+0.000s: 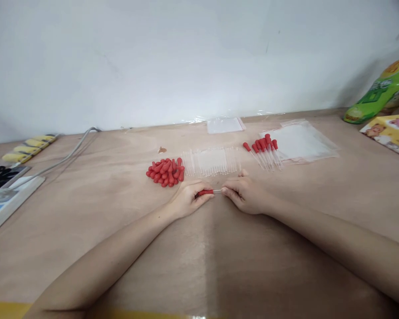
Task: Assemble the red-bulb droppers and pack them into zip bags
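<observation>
Between the fingers of my left hand (190, 198) is a red rubber bulb (205, 192), lying sideways. My right hand (248, 193) pinches a clear glass tube (217, 191), whose end meets the bulb's open end; how deep it sits inside I cannot tell. Just beyond my left hand lies a pile of loose red bulbs (165, 172). A row of clear tubes (211, 162) lies side by side past both hands. Farther right, several droppers with red bulbs fitted (265, 148) rest in a loose bunch.
Clear plastic bags (307, 139) lie at the back right, another bag (225, 125) by the wall. A green bottle (375, 97) and a yellow package (390, 133) are far right. At left are a power strip (16, 199), a grey cable (69, 153) and yellow-black items (28, 148).
</observation>
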`<state>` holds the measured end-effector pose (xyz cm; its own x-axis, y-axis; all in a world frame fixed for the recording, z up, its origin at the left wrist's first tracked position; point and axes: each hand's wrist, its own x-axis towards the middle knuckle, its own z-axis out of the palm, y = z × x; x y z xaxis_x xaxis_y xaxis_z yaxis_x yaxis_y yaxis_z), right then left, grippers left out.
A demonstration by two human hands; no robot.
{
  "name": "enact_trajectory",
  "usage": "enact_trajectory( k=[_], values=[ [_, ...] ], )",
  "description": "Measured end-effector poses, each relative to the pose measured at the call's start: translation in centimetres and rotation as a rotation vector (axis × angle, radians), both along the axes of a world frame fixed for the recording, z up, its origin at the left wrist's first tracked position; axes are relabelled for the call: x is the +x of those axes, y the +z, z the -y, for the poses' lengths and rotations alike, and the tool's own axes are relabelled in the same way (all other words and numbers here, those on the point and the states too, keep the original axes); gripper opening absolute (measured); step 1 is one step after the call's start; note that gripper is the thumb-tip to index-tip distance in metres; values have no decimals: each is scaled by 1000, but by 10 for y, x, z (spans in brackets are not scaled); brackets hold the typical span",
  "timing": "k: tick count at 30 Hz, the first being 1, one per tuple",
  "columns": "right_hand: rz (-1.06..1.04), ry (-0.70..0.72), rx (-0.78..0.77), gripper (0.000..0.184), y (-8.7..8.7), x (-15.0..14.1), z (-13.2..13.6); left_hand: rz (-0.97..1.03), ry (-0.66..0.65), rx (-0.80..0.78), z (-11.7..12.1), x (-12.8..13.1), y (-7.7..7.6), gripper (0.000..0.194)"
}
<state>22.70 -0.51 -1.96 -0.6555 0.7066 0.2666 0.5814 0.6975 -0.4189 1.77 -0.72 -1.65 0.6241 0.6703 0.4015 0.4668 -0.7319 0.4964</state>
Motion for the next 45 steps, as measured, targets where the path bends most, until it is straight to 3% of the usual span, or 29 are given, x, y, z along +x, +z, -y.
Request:
enact_trajectory(
  k=[4, 7, 11, 13, 16, 18, 20, 23, 26, 31, 37, 45],
  values=[
    [7, -32, -134, 32, 1, -2, -1, 11, -14, 15, -1, -1, -1, 14],
    [15, -26, -147, 33, 5, -3, 0, 10, -25, 13, -1, -3, 1, 14],
    [78, 9, -120, 30, 26, -1, 6, 30, 3, -20, -1, -5, 3, 15],
    [94, 19, -225, 26, 39, 7, 7, 69, 59, -41, -2, -6, 3, 18],
    [29, 52, -499, 25, 53, 29, 0, 95, 121, -98, -3, -7, 0, 27],
    [-62, -30, -582, 27, 55, 46, -11, 70, 128, -126, -4, -7, -2, 28],
    [-152, -274, -519, 29, 53, 60, -25, 40, 131, -126, -6, -7, -3, 25],
    [-184, -710, -300, 28, 44, 69, -45, 12, 137, -111, -7, -6, -3, 21],
    [-75, -896, -148, 23, 32, 66, -58, 0, 136, -101, -7, -5, -2, 17],
    [161, -937, -25, 29, 19, 59, -62, -19, 136, -96, -6, -5, -1, 12],
    [208, -938, -123, 31, 18, 58, -62, -27, 110, -72, -6, -6, -1, 12],
    [247, -958, -7, 36, 17, 58, -58, -31, 114, -57, -6, -6, 1, 12]
  ],
)
